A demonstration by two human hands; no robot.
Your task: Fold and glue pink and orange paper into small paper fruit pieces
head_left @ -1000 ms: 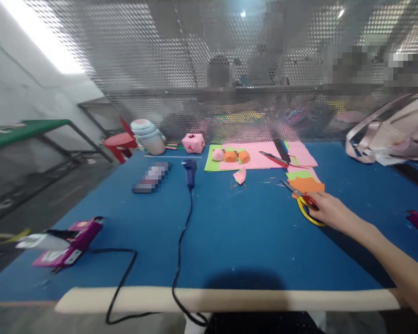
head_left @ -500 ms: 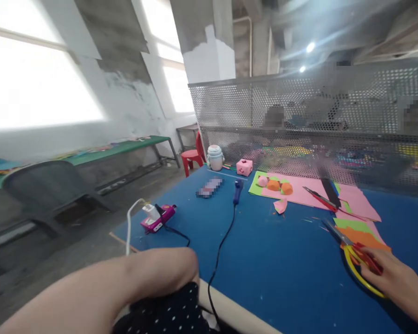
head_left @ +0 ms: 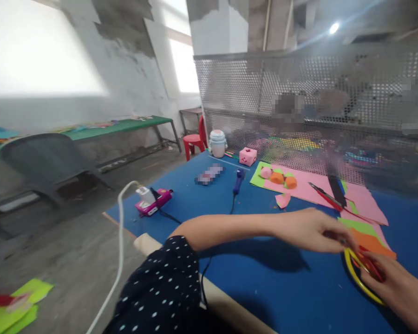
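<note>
At the right of the head view, my right hand [head_left: 397, 283] is closed around the red handles of a pair of scissors [head_left: 372, 265]. My left hand [head_left: 316, 230] stretches across the table, its fingers bent around the blade end of the scissors, hiding the blades. A yellow ring [head_left: 364, 283] lies beneath the scissors and my right hand. Just behind are orange paper [head_left: 376, 242] and green paper [head_left: 357, 226]. A red-handled cutter [head_left: 327, 196] rests on pink paper [head_left: 299, 192] farther back.
Small pink and orange paper pieces [head_left: 277, 178], a pink box [head_left: 248, 157], a jar [head_left: 218, 144] and a blue glue gun [head_left: 238, 182] sit on the blue table. A magenta power strip [head_left: 155, 202] is at left. A perforated metal screen [head_left: 237, 88] stands behind; people are beyond it.
My left arm has swung from the table's near edge rightward across it, bringing my left hand to the scissors. My right hand still holds the handles. The view has tilted down somewhat.
</note>
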